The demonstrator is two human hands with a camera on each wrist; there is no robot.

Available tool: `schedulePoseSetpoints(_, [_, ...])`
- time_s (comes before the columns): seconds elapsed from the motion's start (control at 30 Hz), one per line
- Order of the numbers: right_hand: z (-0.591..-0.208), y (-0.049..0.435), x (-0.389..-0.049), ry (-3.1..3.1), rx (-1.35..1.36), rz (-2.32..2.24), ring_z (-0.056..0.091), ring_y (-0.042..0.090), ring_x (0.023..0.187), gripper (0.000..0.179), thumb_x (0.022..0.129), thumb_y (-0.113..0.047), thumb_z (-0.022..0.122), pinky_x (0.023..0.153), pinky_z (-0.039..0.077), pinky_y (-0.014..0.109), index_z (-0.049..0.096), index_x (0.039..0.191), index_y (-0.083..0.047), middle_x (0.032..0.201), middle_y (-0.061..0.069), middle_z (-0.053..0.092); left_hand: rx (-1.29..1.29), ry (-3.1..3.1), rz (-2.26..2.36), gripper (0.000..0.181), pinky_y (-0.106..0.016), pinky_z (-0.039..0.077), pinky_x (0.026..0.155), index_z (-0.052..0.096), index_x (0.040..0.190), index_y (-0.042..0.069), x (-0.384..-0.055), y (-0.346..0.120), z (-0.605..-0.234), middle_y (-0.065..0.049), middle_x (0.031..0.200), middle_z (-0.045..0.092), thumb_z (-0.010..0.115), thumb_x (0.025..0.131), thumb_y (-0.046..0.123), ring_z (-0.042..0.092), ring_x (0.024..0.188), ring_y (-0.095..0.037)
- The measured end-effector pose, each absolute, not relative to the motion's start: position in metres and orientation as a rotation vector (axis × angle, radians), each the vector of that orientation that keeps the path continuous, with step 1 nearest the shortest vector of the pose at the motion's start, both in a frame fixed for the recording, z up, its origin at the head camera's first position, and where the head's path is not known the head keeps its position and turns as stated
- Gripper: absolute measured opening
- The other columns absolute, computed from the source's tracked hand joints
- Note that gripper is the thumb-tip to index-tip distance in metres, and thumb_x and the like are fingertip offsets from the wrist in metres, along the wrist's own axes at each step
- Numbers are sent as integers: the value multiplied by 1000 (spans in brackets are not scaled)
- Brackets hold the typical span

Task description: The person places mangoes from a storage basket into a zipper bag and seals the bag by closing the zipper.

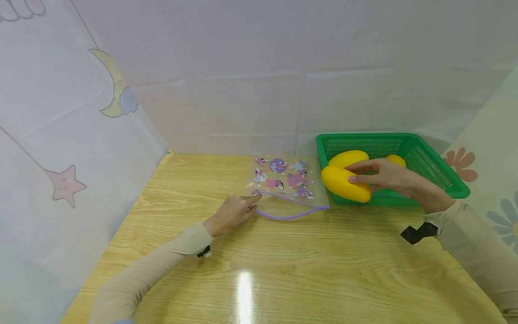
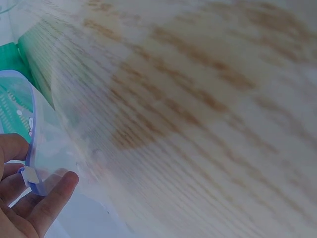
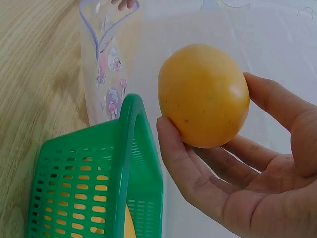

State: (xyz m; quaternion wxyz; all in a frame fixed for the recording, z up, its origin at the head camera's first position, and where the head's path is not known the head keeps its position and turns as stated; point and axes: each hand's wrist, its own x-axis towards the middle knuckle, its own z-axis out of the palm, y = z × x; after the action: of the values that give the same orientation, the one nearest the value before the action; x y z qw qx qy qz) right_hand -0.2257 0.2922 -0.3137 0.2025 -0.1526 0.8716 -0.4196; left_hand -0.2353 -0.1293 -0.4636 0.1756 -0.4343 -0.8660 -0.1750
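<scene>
A yellow mango (image 1: 346, 183) is gripped by my right hand (image 1: 384, 177) between thumb and fingers, just above the basket's near left side. In the right wrist view its rounded end (image 3: 203, 96) faces the camera, with the right hand (image 3: 237, 168) curled about it. My left hand (image 1: 234, 212) pinches the left corner of a clear zip bag (image 1: 289, 180) printed with pink and purple cartoons. The bag lies on the table, its purple-edged mouth parted toward me. In the left wrist view, fingers of the left hand (image 2: 29, 208) hold the bag's edge by a white slider (image 2: 29, 174).
A green plastic basket (image 1: 441, 173) stands at the back right, beside the bag. More yellow mangoes (image 1: 349, 158) lie inside it. The wooden table (image 1: 283, 270) meets a pale cloth backdrop (image 1: 243, 90) at the back and sides.
</scene>
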Motion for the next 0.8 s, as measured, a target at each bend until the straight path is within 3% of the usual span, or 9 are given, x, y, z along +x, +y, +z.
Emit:
schedulePoseSetpoints(0.5, [-317, 274, -216, 2398, -447, -1183, 59, 27, 104, 51, 98, -26, 64, 80, 55, 38, 52, 140, 2, 134, 20, 56, -1231, -2444, -500, 31, -11, 23, 39, 68, 120, -3, -235, -129, -461, -12, 88, 74, 71, 90, 3, 20, 42, 4])
schedulePoseSetpoints(0.8, [-320, 266, -210, 2362, -491, -1183, 60, 29, 110, 54, 99, -26, 62, 83, 55, 38, 48, 142, 3, 134, 21, 57, -1242, -2459, -499, 31, -11, 25, 40, 68, 121, -3, -236, -129, -463, -9, 84, 74, 69, 91, 3, 23, 42, 2])
